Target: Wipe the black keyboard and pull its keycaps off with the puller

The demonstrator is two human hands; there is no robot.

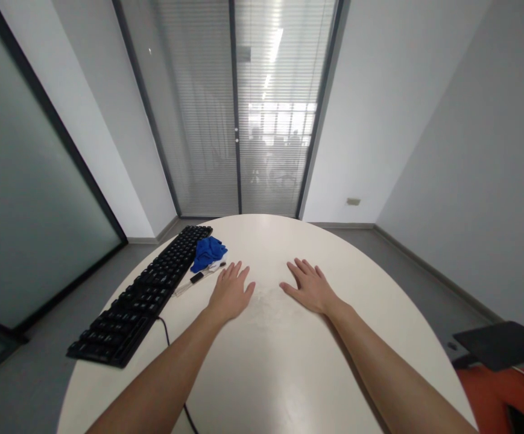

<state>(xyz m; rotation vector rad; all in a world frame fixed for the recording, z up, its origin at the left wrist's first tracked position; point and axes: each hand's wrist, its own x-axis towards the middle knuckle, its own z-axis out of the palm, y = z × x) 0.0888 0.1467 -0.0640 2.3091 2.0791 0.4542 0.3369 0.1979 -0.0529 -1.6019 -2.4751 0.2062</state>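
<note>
My left hand [231, 293] lies on the white round table [262, 361], its fingers stretched out and the thumb apart. It holds nothing. Just beyond its fingers, to the left, are a crumpled blue cloth [208, 252] and a small black item [197, 278] with thin pale strands around it, whose kind I cannot make out. A black keyboard [146, 295] runs slantwise along the table's left side, and its cable [166, 330] passes under my left forearm. My right hand [309, 286] rests on the tabletop with spread fingers, also holding nothing.
Behind the table stands a glass partition with blinds [271, 163], between white walls. A frosted glass panel [26, 181] is on the left. At the lower right, beside the table, are an orange seat [492, 398] and a dark flat panel [503, 345].
</note>
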